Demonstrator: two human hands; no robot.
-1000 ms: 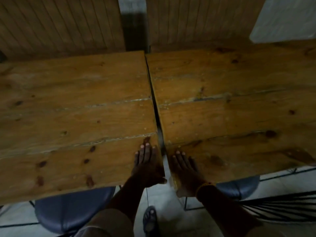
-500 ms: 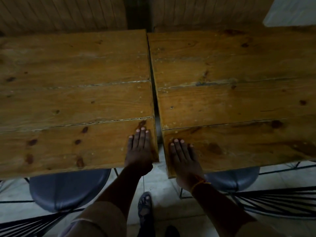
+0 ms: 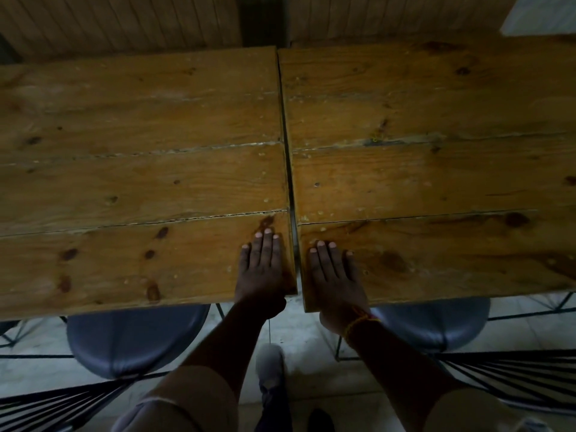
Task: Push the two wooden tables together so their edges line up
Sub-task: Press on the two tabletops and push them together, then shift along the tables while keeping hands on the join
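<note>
Two plank-topped wooden tables stand side by side, the left table [image 3: 131,182] and the right table [image 3: 436,176]. Only a thin dark slit runs between their inner edges. At the near corners, the right table's front edge sits slightly closer to me than the left one's. My left hand [image 3: 261,269] lies flat, palm down, on the left table's near right corner. On the right table's near left corner rests my right hand [image 3: 335,275], also flat, with an orange thread at the wrist. Neither hand holds anything.
Two round dark blue stool seats [image 3: 134,338] [image 3: 436,322] are tucked under the near table edges. Black wire chair frames [image 3: 511,381] flank my legs on the pale tiled floor [image 3: 299,332]. A wooden slatted wall [image 3: 124,23] runs right behind the tables.
The wedge-shaped gap between the tables has closed to a thin slit, most clearly at the near end. Both hands stay flat on the same corners.
</note>
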